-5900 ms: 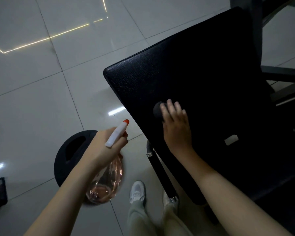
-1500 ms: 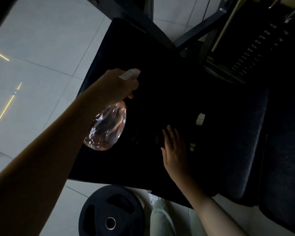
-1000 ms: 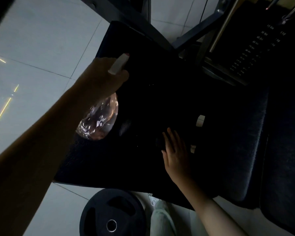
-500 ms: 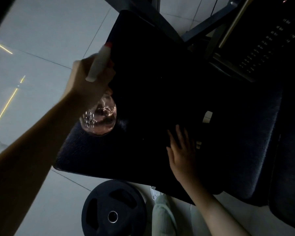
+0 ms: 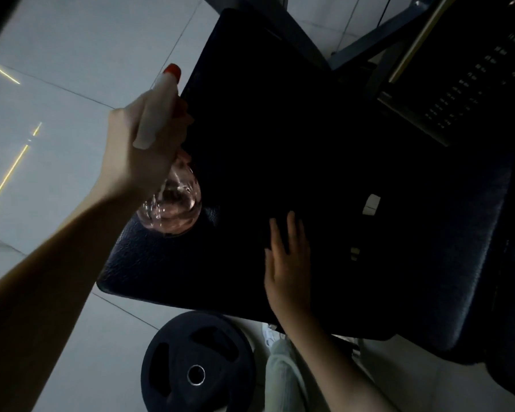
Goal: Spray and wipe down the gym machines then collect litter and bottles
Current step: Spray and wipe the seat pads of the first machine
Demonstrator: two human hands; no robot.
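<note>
Currently your left hand (image 5: pixel 143 144) grips the spray bottle (image 5: pixel 173 209) by its neck, fingers curled tight round the white trigger head. The red-tipped nozzle (image 5: pixel 173 69) sticks up past your knuckles, and the clear pinkish body hangs below, over the left edge of the black seat pad (image 5: pixel 280 129). Your right hand (image 5: pixel 289 263) lies flat on that pad, fingers straight and slightly spread — it is too dark there to tell whether a cloth sits under the fingertips. A small white tag (image 5: pixel 371 204) shows on the pad just beyond your right fingers. On the tiled floor (image 5: pixel 72 40) below the pad's near edge lies a black weight plate (image 5: pixel 197 367).
</note>
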